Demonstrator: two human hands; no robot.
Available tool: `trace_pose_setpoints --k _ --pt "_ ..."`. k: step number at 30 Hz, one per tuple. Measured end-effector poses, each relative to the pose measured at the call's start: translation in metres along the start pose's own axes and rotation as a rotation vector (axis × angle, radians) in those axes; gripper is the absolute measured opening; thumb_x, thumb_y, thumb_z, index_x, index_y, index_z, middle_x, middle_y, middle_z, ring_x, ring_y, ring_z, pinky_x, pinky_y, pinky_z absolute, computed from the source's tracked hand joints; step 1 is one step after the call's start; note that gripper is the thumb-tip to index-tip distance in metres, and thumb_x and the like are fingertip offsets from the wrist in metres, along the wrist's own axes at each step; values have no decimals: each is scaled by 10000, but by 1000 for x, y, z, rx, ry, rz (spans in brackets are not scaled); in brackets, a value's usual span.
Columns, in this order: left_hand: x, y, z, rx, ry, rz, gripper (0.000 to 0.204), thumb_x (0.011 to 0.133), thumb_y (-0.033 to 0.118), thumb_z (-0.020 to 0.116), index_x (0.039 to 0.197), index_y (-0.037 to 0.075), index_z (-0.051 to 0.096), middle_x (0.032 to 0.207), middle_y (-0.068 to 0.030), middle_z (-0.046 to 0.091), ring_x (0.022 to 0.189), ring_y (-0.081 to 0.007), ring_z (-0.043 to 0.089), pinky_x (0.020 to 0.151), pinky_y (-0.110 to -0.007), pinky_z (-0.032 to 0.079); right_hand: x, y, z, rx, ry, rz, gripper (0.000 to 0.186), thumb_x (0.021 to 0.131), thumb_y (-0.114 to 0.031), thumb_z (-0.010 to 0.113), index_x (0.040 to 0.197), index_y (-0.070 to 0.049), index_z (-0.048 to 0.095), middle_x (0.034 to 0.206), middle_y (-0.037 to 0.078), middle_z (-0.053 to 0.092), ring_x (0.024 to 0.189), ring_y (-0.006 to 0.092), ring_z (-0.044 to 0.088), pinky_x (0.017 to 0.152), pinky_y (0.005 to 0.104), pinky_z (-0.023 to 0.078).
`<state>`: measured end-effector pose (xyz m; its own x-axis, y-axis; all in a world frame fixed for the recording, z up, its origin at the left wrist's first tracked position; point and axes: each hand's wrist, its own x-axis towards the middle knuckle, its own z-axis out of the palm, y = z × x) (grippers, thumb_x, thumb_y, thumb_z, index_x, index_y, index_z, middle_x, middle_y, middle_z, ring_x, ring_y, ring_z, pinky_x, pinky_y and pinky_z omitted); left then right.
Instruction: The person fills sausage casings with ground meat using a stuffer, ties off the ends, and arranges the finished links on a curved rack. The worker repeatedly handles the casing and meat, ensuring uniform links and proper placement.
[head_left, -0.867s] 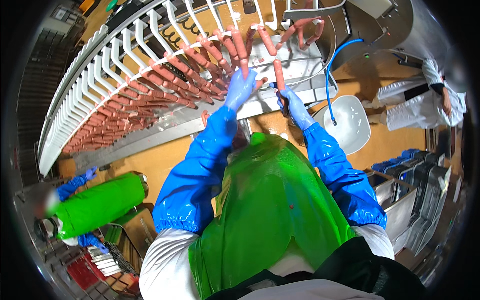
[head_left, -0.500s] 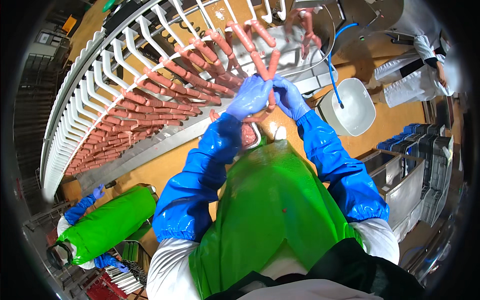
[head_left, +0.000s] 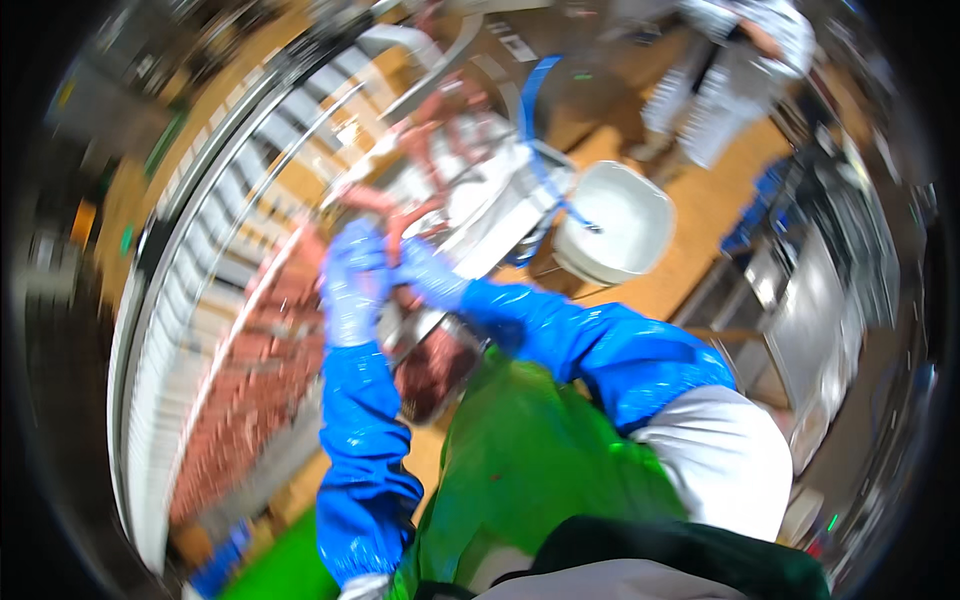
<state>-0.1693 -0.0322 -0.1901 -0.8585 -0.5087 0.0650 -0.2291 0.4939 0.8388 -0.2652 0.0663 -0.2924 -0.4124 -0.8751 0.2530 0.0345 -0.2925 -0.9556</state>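
Note:
Motion blurs much of the picture. My left hand (head_left: pixel 355 275), in a blue glove, is closed round part of a string of pink sausage links (head_left: pixel 405 222). My right hand (head_left: pixel 430 272) pinches the same string just to the right, close to the left hand. Some links stick up above the fingers; what lies inside the grip is hidden. Beside the left hand, rows of sausage links (head_left: pixel 265 370) hang from a curved rack of white hooks (head_left: pixel 165 400). Below the hands, a container of red meat (head_left: pixel 435 372) shows between my sleeves.
Beyond my hands is a pale metal tray (head_left: pixel 490 195) with more links. To its right stand a white tub (head_left: pixel 640 215) and a blue hose (head_left: pixel 528 95). A person in white (head_left: pixel 700 95) is at the far right, near stacked dark crates (head_left: pixel 850 235). A green apron (head_left: pixel 285 565) shows at lower left.
My view has swung round, and the surroundings have shifted. Both hands have moved left in the picture with the sausage links, and the red meat shows more fully.

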Motion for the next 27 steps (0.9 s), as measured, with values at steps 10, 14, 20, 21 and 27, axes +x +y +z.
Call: trace_pose_setpoints --k 10,14,20,21,27 --pt "-88 -22 44 -448 729 -224 483 903 152 455 1337 -44 376 1326 -192 455 1129 -243 515 927 -343 455 -19 -81 36 162 -102 634 403 888 -369 625 1046 1 625 769 121 648 675 183 626 622 311 518" --pt "-111 -109 57 -200 701 -127 388 962 225 424 1244 -41 457 1179 -153 508 1027 -223 515 861 -359 456 -9 -65 48 25 -303 462 401 898 -373 627 1038 3 642 787 106 656 689 169 623 633 301 516" --pt "-148 -128 10 210 237 168 125 864 95 571 884 9 659 857 -114 636 800 -243 597 697 -363 481 -1 -25 88 -356 -593 266 401 914 -378 630 1026 6 667 815 82 667 710 149 619 649 287 513" --pt "-153 -145 10 82 282 387 135 835 79 585 913 22 680 942 -132 665 890 -294 630 748 -384 499 -12 -24 97 -133 -379 510 386 912 -354 648 1005 19 674 869 79 684 761 116 626 669 271 514" --pt "-217 -302 34 433 384 302 87 785 66 564 839 51 631 791 -130 601 790 -333 590 757 -403 470 -31 -54 130 -258 -358 477 432 924 -450 601 809 -35 626 702 8 576 618 77 498 540 256 388"
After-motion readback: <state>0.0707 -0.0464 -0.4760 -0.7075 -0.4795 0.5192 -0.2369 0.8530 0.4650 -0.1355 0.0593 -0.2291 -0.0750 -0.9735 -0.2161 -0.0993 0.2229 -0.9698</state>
